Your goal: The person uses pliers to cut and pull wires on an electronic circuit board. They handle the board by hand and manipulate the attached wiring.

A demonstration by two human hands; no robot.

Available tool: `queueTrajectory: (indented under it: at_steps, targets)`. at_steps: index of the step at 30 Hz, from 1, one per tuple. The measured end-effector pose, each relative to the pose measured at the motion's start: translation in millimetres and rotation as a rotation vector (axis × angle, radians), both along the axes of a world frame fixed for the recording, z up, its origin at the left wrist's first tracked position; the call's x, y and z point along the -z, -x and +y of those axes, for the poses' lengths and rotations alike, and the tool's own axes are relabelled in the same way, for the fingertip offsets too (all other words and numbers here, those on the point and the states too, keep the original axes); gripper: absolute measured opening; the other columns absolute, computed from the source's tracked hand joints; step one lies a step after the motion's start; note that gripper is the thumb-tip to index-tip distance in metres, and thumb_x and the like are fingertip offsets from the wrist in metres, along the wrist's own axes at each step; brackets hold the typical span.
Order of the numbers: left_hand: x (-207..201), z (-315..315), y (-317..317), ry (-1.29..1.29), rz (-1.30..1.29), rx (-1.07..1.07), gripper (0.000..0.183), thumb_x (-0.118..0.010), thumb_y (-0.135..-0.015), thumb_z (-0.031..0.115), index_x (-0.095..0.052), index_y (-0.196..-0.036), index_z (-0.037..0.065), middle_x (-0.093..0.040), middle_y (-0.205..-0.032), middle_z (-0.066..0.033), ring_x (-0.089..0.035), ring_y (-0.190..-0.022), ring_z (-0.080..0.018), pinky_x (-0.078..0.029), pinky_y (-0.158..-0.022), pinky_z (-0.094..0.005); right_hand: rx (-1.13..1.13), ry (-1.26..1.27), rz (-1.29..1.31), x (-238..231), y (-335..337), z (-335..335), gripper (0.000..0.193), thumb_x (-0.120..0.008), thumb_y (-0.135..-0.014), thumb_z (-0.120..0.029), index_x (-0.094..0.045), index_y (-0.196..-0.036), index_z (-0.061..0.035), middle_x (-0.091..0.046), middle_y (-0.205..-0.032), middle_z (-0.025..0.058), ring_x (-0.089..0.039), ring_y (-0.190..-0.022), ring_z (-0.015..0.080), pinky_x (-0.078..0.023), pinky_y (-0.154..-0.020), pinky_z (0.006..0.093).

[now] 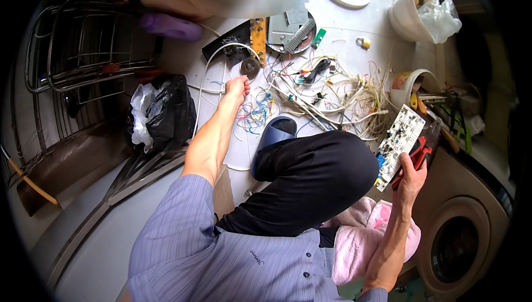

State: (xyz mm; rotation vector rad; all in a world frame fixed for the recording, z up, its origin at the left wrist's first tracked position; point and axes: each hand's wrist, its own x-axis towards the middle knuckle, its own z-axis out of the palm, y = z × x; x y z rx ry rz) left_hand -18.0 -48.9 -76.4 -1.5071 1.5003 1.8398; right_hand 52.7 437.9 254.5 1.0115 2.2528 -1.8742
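My left hand (237,87) reaches out over the floor with its fingers closed. Just beyond its fingertips lies a dark brown ring (250,68), maybe a roll of tape. What the fingers pinch, if anything, is too small to tell. In my right hand (410,175), beside my raised knee, are a pale circuit board (400,141) with black and blue parts and a tool with red handles (420,155), seemingly pliers. The tool's jaws are hidden. Between my hands spreads a tangle of white cables (346,102), with thin coloured wires (256,111) nearer my left hand.
A round tray (310,39) of metal parts and an orange board (258,39) lie ahead. Two white buckets (407,16) (402,88) stand at right, near a washing machine (457,241). On the left are a black bag (169,113), a wire rack (91,64) and a purple bottle (172,27).
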Motion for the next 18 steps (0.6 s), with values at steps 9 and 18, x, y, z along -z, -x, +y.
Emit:
queueTrajectory:
  at_steps: [9,18]
  targets:
    - [6.9,-2.4,-4.2,-0.077,0.024,-0.07,0.031,-0.056,-0.106,0.031,-0.066,-0.101,0.002,-0.066,-0.081,-0.0083,-0.063,-0.064,-0.0182,-0.052,-0.053,-0.0304,0.001,-0.08,-0.003,-0.5,3.3,-10.4,0.014,-0.072,-0.093,-0.009,-0.063,-0.104,-0.0068,-0.056,-0.072,-0.0069,-0.046,-0.053,0.0018,-0.036,-0.049,0.0196]
    - [17.6,-2.5,-4.8,-0.052,0.008,-0.095,0.024,-0.056,-0.103,0.02,-0.062,-0.112,-0.001,-0.069,-0.087,-0.0126,-0.065,-0.064,-0.0198,-0.052,-0.05,-0.0304,-0.017,-0.103,-0.018,3.3,3.4,-10.5,0.015,-0.073,-0.093,-0.01,-0.062,-0.102,-0.0071,-0.053,-0.069,-0.0069,-0.043,-0.051,0.0021,-0.033,-0.045,0.0203]
